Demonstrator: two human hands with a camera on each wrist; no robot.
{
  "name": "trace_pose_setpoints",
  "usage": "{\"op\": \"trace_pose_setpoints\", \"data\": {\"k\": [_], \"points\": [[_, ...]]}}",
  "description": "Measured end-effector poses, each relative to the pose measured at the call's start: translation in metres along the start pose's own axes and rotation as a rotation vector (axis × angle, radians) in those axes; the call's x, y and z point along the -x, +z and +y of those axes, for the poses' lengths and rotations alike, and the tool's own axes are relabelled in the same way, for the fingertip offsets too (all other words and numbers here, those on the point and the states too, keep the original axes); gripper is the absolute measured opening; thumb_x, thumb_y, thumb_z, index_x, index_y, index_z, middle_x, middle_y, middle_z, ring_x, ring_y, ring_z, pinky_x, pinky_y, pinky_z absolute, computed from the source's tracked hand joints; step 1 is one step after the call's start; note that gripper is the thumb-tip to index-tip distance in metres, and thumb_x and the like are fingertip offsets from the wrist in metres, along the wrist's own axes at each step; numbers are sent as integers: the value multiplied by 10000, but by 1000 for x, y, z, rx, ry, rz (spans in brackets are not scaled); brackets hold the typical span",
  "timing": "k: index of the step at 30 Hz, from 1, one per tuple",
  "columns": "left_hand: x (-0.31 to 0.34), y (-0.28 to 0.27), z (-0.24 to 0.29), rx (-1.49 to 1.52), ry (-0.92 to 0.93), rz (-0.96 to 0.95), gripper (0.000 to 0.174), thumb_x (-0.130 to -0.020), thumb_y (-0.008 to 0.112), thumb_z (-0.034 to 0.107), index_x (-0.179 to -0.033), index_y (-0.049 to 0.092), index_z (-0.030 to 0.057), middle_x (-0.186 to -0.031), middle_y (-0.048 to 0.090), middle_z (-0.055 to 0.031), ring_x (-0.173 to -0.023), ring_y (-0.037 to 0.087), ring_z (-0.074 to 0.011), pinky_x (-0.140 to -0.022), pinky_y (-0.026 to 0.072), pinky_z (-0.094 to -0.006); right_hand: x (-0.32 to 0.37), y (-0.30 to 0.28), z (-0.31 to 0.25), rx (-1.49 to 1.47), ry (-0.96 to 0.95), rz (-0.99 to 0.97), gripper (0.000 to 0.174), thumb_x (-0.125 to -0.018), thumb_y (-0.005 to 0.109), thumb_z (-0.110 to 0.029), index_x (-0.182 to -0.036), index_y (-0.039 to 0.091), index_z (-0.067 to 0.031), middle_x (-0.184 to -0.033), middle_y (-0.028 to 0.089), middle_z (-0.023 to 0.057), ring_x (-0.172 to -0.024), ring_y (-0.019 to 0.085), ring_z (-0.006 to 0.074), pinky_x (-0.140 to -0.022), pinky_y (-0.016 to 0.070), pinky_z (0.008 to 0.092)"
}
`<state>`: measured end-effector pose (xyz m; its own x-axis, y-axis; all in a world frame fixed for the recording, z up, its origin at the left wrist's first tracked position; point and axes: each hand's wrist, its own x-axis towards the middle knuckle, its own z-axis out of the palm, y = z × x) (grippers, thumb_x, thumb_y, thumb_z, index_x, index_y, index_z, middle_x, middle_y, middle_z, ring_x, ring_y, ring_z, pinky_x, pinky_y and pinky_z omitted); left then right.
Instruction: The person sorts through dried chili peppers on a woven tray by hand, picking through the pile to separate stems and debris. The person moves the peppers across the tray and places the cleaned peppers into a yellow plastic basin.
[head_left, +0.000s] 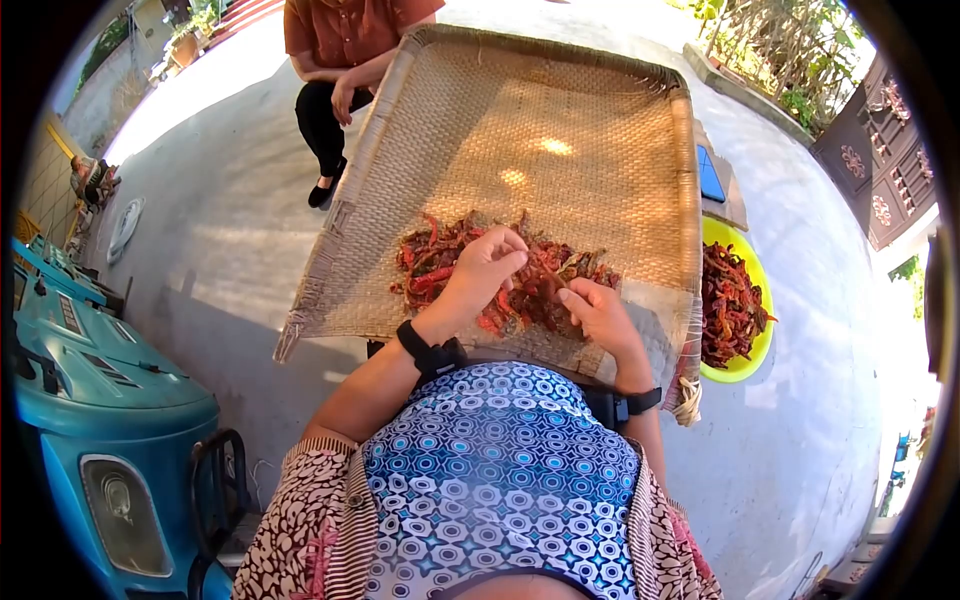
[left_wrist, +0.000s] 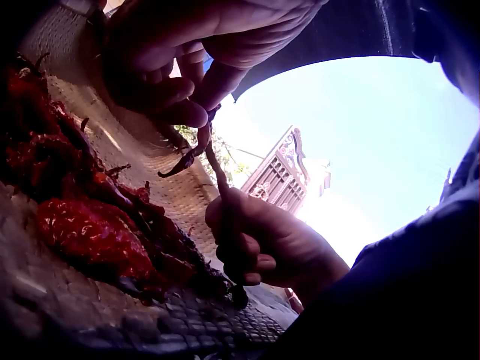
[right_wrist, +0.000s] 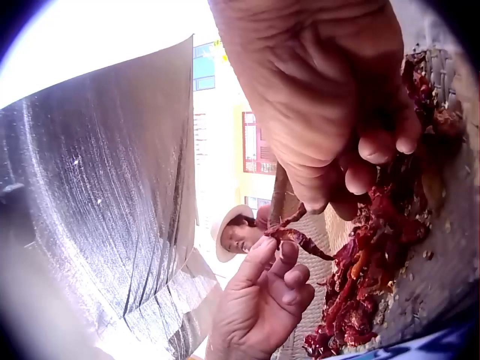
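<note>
Woven tray [head_left: 560, 130] outdoors, near edge: a single dried chilli [right_wrist: 298, 238] is held between both hands, just above the chilli pile [head_left: 440, 270]. One end is pinched by the fingertips of the left hand [head_left: 487, 262], the other by the curled fingers of the right hand [head_left: 598, 315]. A yellow bowl [head_left: 742, 372] of chillies is noted beside the tray's right edge.

Heaped on the near part of the woven tray [head_left: 560, 130]: a chilli pile [head_left: 440, 265]. Just above the pile, left hand [head_left: 485, 265] and right hand [head_left: 600, 312] side by side, pinching one chilli [head_left: 545, 272] between them. Right of the tray, just beside it: a bowl [head_left: 745, 372] with more chillies in it. Behind the tray's far left corner: a seated person [head_left: 340, 60].
</note>
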<state>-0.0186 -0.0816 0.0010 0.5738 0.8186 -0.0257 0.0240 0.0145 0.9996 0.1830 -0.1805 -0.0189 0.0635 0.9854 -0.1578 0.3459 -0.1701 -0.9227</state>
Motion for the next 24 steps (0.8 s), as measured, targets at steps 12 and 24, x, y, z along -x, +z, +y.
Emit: {"op": "trace_pose_setpoints", "data": {"k": [12, 24], "points": [[2, -3, 0, 25, -107, 13, 67, -960, 562, 143, -980, 536, 84, -832, 589, -6, -639, 571, -66, -529, 418, -201, 14, -64, 7, -1075, -200, 435, 233, -979, 550, -240, -1064, 624, -37, -674, 507, -37, -550, 429, 64, -525, 384, 228], [-5, 25, -1, -218, -88, -174, 152, -934, 559, 88, -1071, 590, 30, -895, 586, -48, -759, 586, -125, -675, 500, -283, -5, -2, -4, -144, -89, 71, 204, -918, 638, -188, -1052, 609, -37, -775, 601, -5, -584, 490, 48, -531, 411, 208]]}}
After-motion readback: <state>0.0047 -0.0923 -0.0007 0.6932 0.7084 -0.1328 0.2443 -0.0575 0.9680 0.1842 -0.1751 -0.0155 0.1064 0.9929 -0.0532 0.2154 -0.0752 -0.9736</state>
